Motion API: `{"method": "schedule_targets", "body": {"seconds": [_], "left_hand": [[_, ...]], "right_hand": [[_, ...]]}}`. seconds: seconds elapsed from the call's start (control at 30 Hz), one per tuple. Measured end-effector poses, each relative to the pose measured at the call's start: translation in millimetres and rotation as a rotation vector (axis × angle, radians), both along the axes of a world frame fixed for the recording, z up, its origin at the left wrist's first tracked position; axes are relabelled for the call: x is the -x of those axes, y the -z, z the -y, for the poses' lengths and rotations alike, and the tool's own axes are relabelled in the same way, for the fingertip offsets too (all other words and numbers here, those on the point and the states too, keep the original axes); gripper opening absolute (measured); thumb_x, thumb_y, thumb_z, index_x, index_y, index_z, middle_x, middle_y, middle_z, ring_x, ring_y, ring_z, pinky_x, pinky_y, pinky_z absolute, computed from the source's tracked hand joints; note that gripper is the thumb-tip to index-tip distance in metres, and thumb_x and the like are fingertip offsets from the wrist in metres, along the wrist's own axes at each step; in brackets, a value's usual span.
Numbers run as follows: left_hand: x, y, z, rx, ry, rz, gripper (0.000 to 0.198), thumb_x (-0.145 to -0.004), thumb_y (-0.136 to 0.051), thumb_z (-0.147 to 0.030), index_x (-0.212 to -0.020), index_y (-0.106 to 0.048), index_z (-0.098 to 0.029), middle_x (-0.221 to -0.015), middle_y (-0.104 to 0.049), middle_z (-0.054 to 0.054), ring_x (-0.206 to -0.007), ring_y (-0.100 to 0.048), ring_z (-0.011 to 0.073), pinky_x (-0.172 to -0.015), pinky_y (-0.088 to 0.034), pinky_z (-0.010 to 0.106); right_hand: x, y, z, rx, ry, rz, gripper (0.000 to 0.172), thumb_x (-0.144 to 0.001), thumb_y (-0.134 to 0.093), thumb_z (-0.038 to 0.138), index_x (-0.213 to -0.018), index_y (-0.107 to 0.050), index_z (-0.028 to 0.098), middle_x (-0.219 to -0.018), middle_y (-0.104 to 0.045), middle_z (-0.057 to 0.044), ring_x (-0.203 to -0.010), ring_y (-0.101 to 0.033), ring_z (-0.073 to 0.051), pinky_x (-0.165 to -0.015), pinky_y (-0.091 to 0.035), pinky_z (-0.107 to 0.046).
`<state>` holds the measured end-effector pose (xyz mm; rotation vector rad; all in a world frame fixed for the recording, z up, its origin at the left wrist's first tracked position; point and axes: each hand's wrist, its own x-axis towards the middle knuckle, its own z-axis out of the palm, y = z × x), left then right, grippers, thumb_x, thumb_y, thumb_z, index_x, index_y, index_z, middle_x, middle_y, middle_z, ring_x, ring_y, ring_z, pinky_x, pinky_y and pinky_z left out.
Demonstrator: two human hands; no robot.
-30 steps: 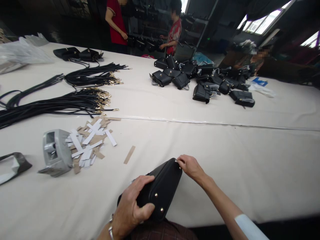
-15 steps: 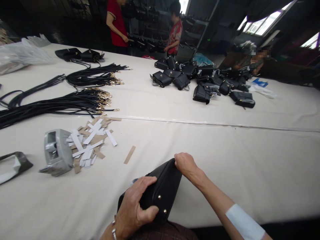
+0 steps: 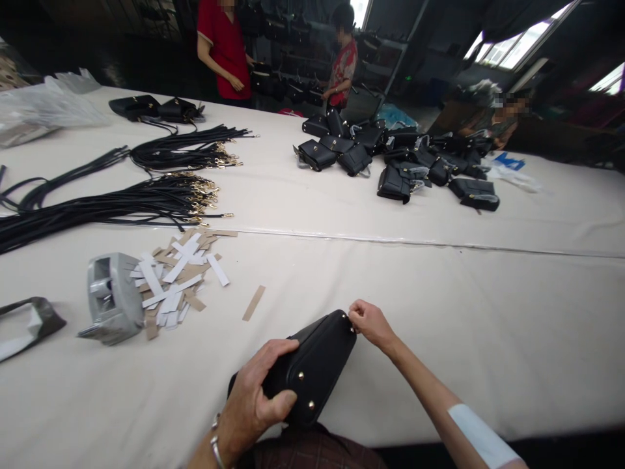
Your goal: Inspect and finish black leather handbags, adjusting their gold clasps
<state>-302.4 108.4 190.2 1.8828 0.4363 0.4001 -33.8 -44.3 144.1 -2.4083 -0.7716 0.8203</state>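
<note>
A black handbag (image 3: 319,374) is tilted at the table's near edge, its base with gold-coloured metal studs turned up and to the right. My left hand (image 3: 256,391) grips its near side, with the thumb at the base edge and the fingers over the body. At the far end of the base, my right hand (image 3: 370,324) has its fingers pinched together next to two studs. Whatever may be between those fingertips is hidden.
Left lie strips of card (image 3: 178,277), a grey tape dispenser (image 3: 114,293) and black straps (image 3: 112,202) with gold clasps. Several black bags (image 3: 395,182) are piled farther back. Two people in red (image 3: 224,55) stand behind the table; another person (image 3: 505,124) is at right.
My right hand has shifted slightly right from the bag's corner, uncovering the far studs. The bag and my left hand have moved a little left. One person in red has moved left.
</note>
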Motion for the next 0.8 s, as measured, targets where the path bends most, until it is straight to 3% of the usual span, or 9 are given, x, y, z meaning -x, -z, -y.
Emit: {"method": "schedule_targets", "body": {"seconds": [0.13,0.27,0.47,0.8], "left_hand": [[3,-2.5,-13,0.078,-0.024,-0.07,0.062,-0.08,-0.056,-0.072,-0.118,-0.066,-0.025,-0.116,-0.068,0.008,-0.106,-0.065,0.0275,-0.095,-0.054,0.038],[6,4.5,-22,0.137,-0.029,-0.09,0.061,-0.08,-0.056,-0.07,-0.12,-0.065,-0.025,-0.117,-0.068,0.007,-0.107,-0.064,0.0284,-0.096,-0.054,0.039],[5,5.8,-24,0.157,-0.025,-0.113,0.061,-0.08,-0.055,-0.07,-0.119,-0.065,-0.024,-0.117,-0.068,0.008,-0.107,-0.064,0.0294,-0.096,-0.053,0.039],[2,3.0,-26,0.163,-0.031,-0.096,0.065,-0.079,-0.053,-0.073,-0.117,-0.066,-0.023,-0.114,-0.069,0.008,-0.104,-0.065,0.0295,-0.094,-0.054,0.039]], "right_hand": [[4,12.9,14,-0.088,0.171,-0.085,0.024,-0.093,-0.053,0.033,-0.076,-0.056,0.016,-0.063,-0.059,0.005,-0.059,-0.062,-0.011,-0.055,-0.053,-0.025],[15,7.7,23,-0.17,0.183,-0.046,0.02,-0.087,-0.049,0.032,-0.076,-0.059,0.019,-0.064,-0.063,0.002,-0.064,-0.065,-0.014,-0.056,-0.054,-0.025],[20,-7.9,15,-0.206,0.015,0.202,0.021,-0.086,-0.048,0.031,-0.074,-0.063,0.022,-0.073,-0.066,-0.001,-0.069,-0.059,-0.015,-0.069,-0.047,-0.028],[19,-10.1,11,-0.052,-0.286,0.401,0.027,-0.093,-0.042,0.021,-0.09,-0.069,0.019,-0.085,-0.069,-0.007,-0.08,-0.062,-0.018,-0.077,-0.046,-0.03]]}}
